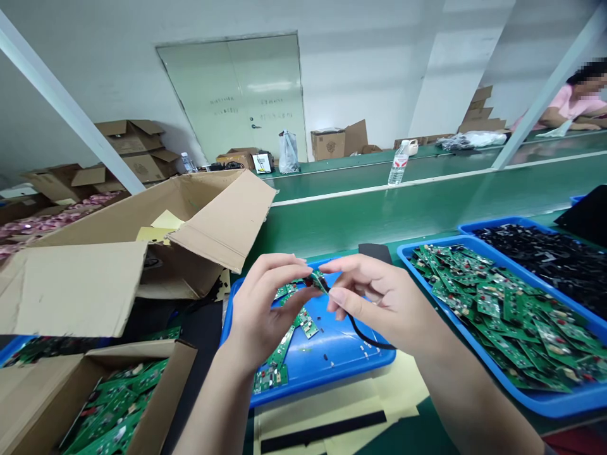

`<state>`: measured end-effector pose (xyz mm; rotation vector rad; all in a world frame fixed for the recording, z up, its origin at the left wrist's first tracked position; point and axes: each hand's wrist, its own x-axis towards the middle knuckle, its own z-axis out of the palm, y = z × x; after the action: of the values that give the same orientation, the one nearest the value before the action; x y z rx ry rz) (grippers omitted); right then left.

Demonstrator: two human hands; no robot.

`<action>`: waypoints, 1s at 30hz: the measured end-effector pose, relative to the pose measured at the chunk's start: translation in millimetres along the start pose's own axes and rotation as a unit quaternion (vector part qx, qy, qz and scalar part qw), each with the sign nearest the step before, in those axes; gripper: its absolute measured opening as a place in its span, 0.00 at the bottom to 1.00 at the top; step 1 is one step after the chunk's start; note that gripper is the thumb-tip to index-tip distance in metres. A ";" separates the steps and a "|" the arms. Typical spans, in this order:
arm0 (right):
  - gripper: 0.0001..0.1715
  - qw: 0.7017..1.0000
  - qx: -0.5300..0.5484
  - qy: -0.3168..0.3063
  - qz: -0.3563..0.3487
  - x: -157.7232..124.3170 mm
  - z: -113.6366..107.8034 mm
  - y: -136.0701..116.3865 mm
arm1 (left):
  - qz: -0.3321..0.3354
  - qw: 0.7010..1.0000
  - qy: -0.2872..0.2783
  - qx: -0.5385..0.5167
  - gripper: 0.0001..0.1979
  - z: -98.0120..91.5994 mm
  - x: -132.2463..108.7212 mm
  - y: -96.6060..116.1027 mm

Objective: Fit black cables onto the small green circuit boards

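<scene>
Fingers (303,278) of both hands pinch one small circuit board (317,279) with black cable (360,332); few boards lie finished in blue tray (332,360).

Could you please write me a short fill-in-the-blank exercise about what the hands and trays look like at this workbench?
1. The left hand and right hand together pinch a small green circuit board with a thin ____ cable hanging from it.
2. Both hands are above a ____ coloured tray.
3. The tray on the right is heaped with green ____.
4. The water bottle stands on the ____ conveyor belt.

Missing words: black; blue; circuit boards; green
</scene>
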<state>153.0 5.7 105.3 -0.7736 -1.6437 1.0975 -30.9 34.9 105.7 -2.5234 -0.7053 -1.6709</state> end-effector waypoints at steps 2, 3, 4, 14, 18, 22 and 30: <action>0.09 0.999 0.015 0.007 0.047 1.8 -1.0 -0.5 | 0.045 0.997 0.022 0.063 0.12 0.3 -1.0 -0.7; 0.07 0.998 0.009 0.012 0.061 2.4 -1.4 -1.1 | 0.066 0.993 0.030 0.092 0.11 0.6 -2.1 -1.2; 0.07 0.998 -0.001 0.016 0.068 2.7 -1.7 -1.9 | 0.083 0.989 0.036 0.115 0.11 0.8 -3.6 -1.9; 0.06 0.985 -0.148 0.091 -0.009 -5.1 2.3 -15.2 | 0.155 0.968 0.067 0.188 0.15 4.4 -9.6 -7.4; 0.07 0.986 -0.137 0.091 -0.007 -5.3 2.6 -15.9 | 0.154 0.969 0.075 0.177 0.15 5.6 -10.3 -7.0; 0.07 0.989 -0.128 0.073 0.002 -3.9 0.1 -15.8 | 0.136 0.976 0.075 0.155 0.19 5.9 -14.1 -9.2; 0.08 0.991 -0.124 0.047 0.006 -2.9 -4.2 -15.8 | 0.136 0.983 0.044 0.113 0.26 6.1 -12.7 -9.1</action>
<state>158.1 -1.7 119.2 -0.9820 -1.7164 0.8612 -33.2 40.3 90.0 -2.2555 -0.4842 -1.5063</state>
